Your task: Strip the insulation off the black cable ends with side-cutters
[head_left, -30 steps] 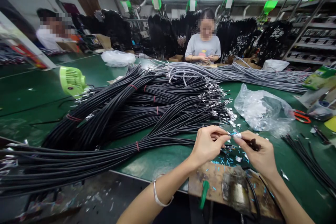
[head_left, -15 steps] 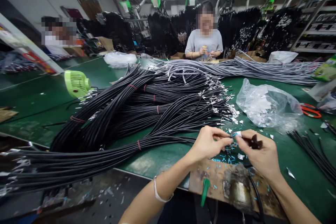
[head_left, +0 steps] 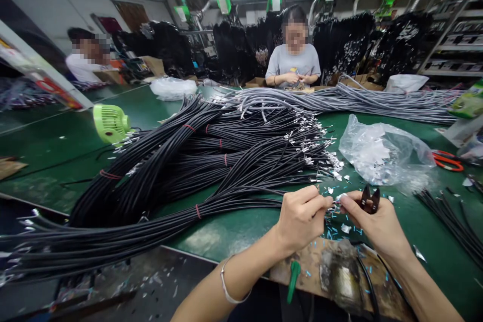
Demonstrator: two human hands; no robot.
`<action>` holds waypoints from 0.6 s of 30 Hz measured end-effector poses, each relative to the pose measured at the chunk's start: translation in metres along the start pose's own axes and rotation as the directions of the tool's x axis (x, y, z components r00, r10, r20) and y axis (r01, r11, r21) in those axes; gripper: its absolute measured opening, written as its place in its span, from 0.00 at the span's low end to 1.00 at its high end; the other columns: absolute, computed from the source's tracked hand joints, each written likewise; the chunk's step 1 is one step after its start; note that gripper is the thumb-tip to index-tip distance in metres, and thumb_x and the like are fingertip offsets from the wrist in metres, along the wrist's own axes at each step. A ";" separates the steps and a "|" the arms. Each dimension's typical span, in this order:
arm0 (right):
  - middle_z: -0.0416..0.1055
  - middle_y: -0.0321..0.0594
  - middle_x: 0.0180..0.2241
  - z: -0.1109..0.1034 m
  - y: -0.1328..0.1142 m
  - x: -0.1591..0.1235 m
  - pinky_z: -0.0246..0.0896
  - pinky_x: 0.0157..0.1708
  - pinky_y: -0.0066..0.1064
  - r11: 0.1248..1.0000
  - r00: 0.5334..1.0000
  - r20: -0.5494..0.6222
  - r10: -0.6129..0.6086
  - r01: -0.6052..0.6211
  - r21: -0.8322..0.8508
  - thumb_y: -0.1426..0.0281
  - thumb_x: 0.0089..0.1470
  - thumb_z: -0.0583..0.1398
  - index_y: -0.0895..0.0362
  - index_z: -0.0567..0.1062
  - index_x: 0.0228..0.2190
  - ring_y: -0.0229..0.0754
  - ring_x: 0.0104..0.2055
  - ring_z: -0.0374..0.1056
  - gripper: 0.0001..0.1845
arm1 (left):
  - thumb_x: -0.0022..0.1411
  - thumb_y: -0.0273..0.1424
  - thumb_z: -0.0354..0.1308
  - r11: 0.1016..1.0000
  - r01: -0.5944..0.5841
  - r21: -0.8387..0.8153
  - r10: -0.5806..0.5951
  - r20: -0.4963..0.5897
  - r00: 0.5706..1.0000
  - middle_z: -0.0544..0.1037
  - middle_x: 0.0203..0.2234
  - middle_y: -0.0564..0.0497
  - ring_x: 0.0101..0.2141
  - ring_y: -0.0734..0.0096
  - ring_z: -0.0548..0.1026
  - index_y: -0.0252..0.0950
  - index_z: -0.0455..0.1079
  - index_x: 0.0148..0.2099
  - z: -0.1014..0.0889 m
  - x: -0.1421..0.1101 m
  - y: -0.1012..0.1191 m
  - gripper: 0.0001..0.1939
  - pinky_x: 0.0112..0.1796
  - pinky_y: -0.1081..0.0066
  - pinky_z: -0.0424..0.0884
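Note:
My left hand [head_left: 304, 214] is closed in a pinch at the stripped end of a black cable, its fingertips hiding most of what they grip. Just to its right, my right hand [head_left: 377, 221] pinches a small white piece [head_left: 341, 198] with thumb and forefinger, where thin coloured wires meet it. Tucked in that same palm are dark wire cutters [head_left: 370, 198], jaws pointing up and apart. Behind my left wrist runs a bundle of black cables [head_left: 234, 196] tied with a reddish band. Blue and white scraps [head_left: 332, 231] lie under my hands.
A wooden board [head_left: 317, 271] at the near edge carries a metal block [head_left: 345, 279] and a green handle [head_left: 293, 282]. Beyond lie grey cables [head_left: 350, 98], a clear plastic bag [head_left: 385, 151], orange-handled scissors [head_left: 447, 160] and a green fan [head_left: 110, 123]. A co-worker [head_left: 293, 60] sits opposite.
My left hand has turned, its fingers curling tighter at the cable end. In my right hand the wire cutters have tipped more upright. The co-worker opposite has lowered their hands.

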State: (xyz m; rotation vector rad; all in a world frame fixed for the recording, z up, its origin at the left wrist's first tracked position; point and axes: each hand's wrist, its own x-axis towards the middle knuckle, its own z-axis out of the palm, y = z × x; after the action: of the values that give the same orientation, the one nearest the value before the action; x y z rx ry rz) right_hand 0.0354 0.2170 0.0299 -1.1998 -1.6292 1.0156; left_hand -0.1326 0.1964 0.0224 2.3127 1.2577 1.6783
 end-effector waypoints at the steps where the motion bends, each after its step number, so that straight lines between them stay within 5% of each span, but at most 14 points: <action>1: 0.62 0.34 0.17 0.001 -0.001 -0.002 0.48 0.16 0.25 0.996 0.998 -0.029 -0.061 0.059 -0.064 0.61 0.49 0.62 0.59 0.73 0.21 0.32 0.18 0.53 0.14 | 0.57 0.20 0.52 0.999 -0.012 0.031 0.012 -0.014 1.000 0.69 0.18 0.52 0.20 0.77 0.66 0.33 0.73 0.29 0.001 -0.001 -0.001 0.10 0.22 0.76 0.61; 5: 0.59 0.32 0.16 0.005 -0.005 -0.008 0.49 0.19 0.25 0.930 0.952 -0.060 -0.299 0.277 -0.241 0.65 0.51 0.61 0.58 0.70 0.19 0.32 0.19 0.52 0.14 | 0.56 0.19 0.54 0.998 0.014 0.061 -0.009 -0.077 0.997 0.70 0.18 0.52 0.20 0.78 0.66 0.33 0.73 0.29 0.002 0.000 0.002 0.08 0.21 0.77 0.62; 9: 0.61 0.32 0.20 0.002 -0.002 -0.004 0.54 0.19 0.23 0.952 0.964 -0.079 -0.253 0.234 -0.198 0.63 0.58 0.54 0.56 0.71 0.32 0.33 0.20 0.58 0.10 | 0.56 0.20 0.56 0.999 0.049 -0.022 -0.052 -0.177 0.983 0.71 0.18 0.53 0.20 0.78 0.67 0.33 0.72 0.28 0.000 0.004 0.007 0.07 0.22 0.77 0.64; 12: 0.68 0.38 0.33 0.001 0.001 -0.003 0.63 0.30 0.25 0.947 0.959 -0.050 -0.280 0.267 -0.180 0.63 0.59 0.51 0.54 0.67 0.46 0.38 0.33 0.67 0.14 | 0.54 0.19 0.58 0.998 0.036 -0.044 -0.045 -0.238 0.970 0.71 0.18 0.53 0.20 0.77 0.67 0.33 0.72 0.29 -0.002 0.006 0.010 0.06 0.22 0.76 0.65; 14: 0.69 0.40 0.37 0.001 0.000 -0.003 0.64 0.36 0.26 0.924 0.943 -0.007 -0.334 0.325 -0.202 0.65 0.58 0.53 0.53 0.69 0.45 0.40 0.39 0.68 0.13 | 0.54 0.19 0.58 0.999 0.025 -0.040 -0.035 -0.257 0.966 0.70 0.18 0.53 0.20 0.77 0.67 0.33 0.72 0.29 -0.003 0.005 0.011 0.06 0.22 0.76 0.65; 18: 0.71 0.38 0.31 0.003 -0.007 -0.006 0.64 0.32 0.25 0.902 0.928 0.039 -0.369 0.368 -0.227 0.66 0.57 0.54 0.54 0.75 0.38 0.40 0.34 0.68 0.11 | 0.55 0.19 0.57 0.999 0.016 -0.030 -0.023 -0.259 0.966 0.70 0.18 0.54 0.20 0.78 0.67 0.34 0.72 0.29 -0.003 0.005 0.011 0.06 0.22 0.76 0.65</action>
State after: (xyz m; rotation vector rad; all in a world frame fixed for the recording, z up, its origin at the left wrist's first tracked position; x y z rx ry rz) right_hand 0.0321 0.2095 0.0347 -0.9818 -1.9202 0.5948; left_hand -0.1280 0.1910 0.0321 2.1104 1.2803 2.0308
